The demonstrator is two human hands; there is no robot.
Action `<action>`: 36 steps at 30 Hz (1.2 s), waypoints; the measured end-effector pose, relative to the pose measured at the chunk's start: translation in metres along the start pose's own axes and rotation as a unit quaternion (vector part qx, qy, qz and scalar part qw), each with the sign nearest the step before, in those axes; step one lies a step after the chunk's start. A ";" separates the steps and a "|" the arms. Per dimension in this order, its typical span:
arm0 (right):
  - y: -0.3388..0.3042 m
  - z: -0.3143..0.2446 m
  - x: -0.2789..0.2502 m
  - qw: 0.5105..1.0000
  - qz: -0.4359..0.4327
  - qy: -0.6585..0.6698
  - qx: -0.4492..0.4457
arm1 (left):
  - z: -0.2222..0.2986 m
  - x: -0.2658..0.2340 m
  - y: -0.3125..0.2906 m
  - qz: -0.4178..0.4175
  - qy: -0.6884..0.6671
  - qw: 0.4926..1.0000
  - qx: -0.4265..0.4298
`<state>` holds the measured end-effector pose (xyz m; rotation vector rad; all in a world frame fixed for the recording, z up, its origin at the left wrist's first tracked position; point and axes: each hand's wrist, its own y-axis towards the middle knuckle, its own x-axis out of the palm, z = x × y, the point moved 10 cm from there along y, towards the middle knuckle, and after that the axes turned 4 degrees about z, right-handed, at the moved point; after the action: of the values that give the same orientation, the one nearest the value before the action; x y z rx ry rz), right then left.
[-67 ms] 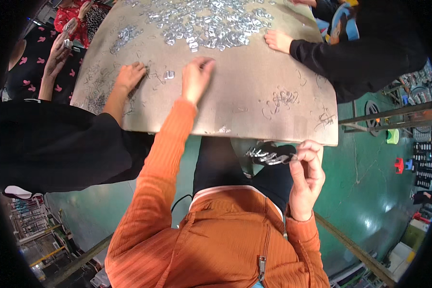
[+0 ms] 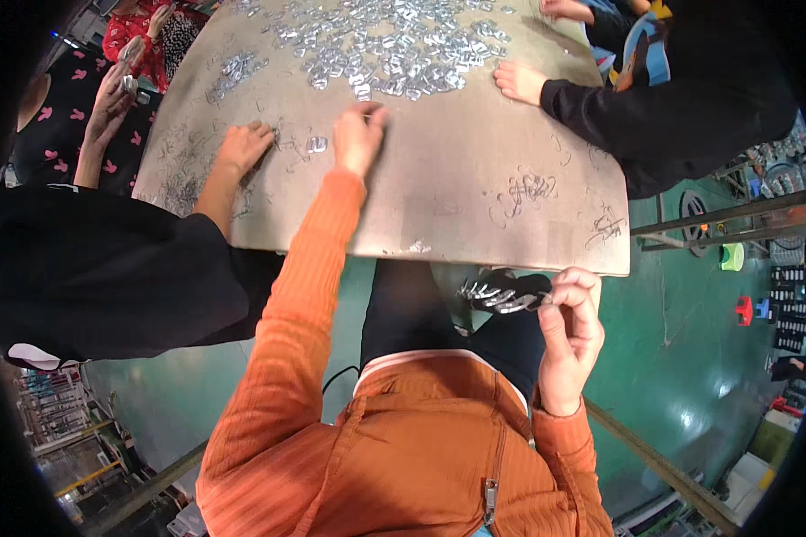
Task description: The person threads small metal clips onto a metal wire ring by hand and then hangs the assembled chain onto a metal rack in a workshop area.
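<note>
My left hand (image 2: 358, 143) is stretched over the table (image 2: 403, 201), just short of the near edge of a pile of small silvery metal buckles (image 2: 394, 54). Its fingers are bent and slightly apart, with nothing visible in them. One buckle (image 2: 361, 91) lies right in front of the fingertips. Below the table's near edge, my right hand (image 2: 571, 345) pinches the end of a thin wire, partly hidden by the fingers. Several metal buckles (image 2: 501, 297) hang in a row from that wire, over my lap. A single buckle (image 2: 316, 144) lies left of my left hand.
Loose bent wires (image 2: 530, 190) lie at the table's right, more (image 2: 184, 183) at its left. A co-worker's hand (image 2: 244, 148) rests on the left side; another person's hand (image 2: 519, 80) lies at the right of the pile. Further left, a person's raised hand (image 2: 107, 103) holds a small piece.
My left hand has shifted slightly to the left and a little towards the pile. My right hand and the strung buckles have hardly moved.
</note>
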<state>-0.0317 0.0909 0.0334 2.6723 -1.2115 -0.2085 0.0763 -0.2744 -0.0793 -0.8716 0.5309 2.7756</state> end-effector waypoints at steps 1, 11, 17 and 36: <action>-0.001 0.001 0.001 1.000 0.005 0.009 0.009 | -0.025 -0.001 0.026 0.032 0.093 0.995 -0.030; -0.002 0.004 -0.003 0.998 0.017 -0.057 -0.013 | -0.021 0.068 0.060 -0.001 0.470 0.857 0.211; -0.005 0.021 -0.006 0.998 0.017 -0.062 -0.019 | 0.072 0.023 -0.037 -0.148 -0.050 0.985 0.078; -0.010 0.027 -0.010 0.993 0.008 -0.106 -0.051 | 0.183 -0.008 -0.211 -0.265 -0.392 0.881 0.022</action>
<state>-0.0368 0.1020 0.0054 2.6032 -1.2425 -0.5498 0.0469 -0.0106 0.0058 0.1575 0.1625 2.2965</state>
